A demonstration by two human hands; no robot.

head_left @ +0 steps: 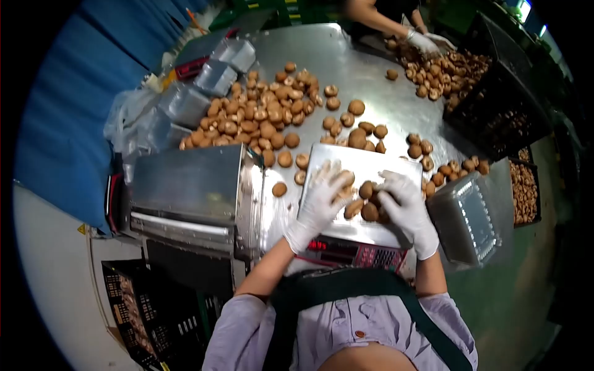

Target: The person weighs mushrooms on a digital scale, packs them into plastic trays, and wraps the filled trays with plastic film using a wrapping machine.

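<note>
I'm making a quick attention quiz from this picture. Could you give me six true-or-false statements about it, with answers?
1. The left hand and the right hand both wear white gloves. True.
2. Mushrooms lie on the scale between the two hands. True.
3. The display is dark. False: it shows red digits.
4. The co-worker's hands are bare. False: they wear white gloves.
5. A blue curtain hangs at the picture's left. True.
6. The large clear box near the right hand stands on the scale. False: it is beside the scale.
</note>
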